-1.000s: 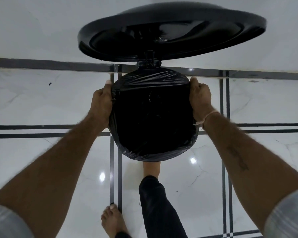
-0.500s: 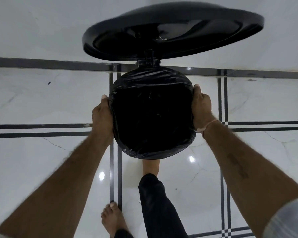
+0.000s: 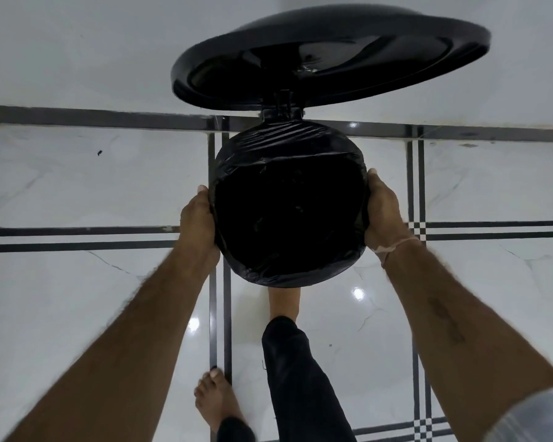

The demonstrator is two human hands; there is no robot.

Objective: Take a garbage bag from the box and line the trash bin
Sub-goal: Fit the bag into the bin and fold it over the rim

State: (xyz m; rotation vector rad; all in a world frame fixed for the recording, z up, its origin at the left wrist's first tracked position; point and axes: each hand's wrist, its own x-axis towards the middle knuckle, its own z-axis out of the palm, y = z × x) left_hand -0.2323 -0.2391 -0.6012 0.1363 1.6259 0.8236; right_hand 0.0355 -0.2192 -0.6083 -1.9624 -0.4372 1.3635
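Note:
A round black trash bin stands on the floor below me, its lid (image 3: 329, 55) swung up against the wall. A black garbage bag (image 3: 288, 148) is folded over the bin's rim and hangs down inside. My left hand (image 3: 197, 218) presses the bag's edge against the bin's left side. My right hand (image 3: 384, 212) holds the bag's edge on the right side. The bin's body is hidden under the bag. The box is not in view.
White marble floor tiles (image 3: 77, 298) with black stripe borders surround the bin. My right foot (image 3: 283, 303) reaches under the bin's front, the left foot (image 3: 216, 403) stands nearer. A white wall (image 3: 77, 49) rises right behind the bin.
Both hands have slid along the bin's sides toward me, pulling the bag's edge lower. The view has shifted so the bin sits further right.

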